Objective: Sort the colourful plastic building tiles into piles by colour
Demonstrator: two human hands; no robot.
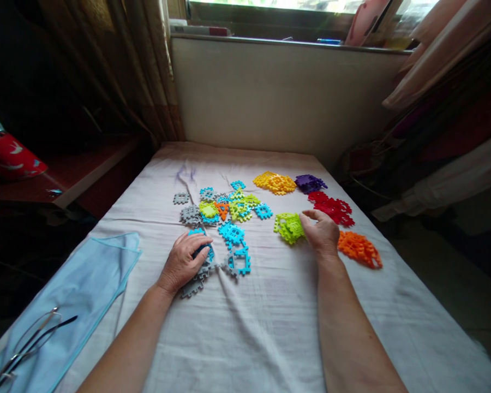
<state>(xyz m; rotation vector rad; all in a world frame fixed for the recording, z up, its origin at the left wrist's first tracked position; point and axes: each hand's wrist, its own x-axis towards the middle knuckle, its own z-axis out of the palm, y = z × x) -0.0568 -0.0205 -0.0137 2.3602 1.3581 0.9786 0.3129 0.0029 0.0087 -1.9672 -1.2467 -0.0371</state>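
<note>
My left hand (pixel 187 255) rests with bent fingers over blue pieces (pixel 197 233) and grey pieces (pixel 194 286); what its fingertips hold is partly hidden. My right hand (pixel 321 229) is closed in a pinch at the right edge of the lime-green pile (pixel 288 227). Between the hands lie more blue pieces (pixel 232 233) and a blue square frame (pixel 241 261). Behind them is a mixed cluster of grey pieces (pixel 190 214), green pieces (pixel 243 204), blue ones and an orange piece (pixel 221 210).
Yellow (pixel 274 183), purple (pixel 310 183), red (pixel 333 208) and orange (pixel 359 249) piles sit at the right on the white cloth (pixel 262 327). Glasses (pixel 30 338) lie on a light blue cloth (pixel 77 278) at the left. A wall (pixel 282 98) stands behind.
</note>
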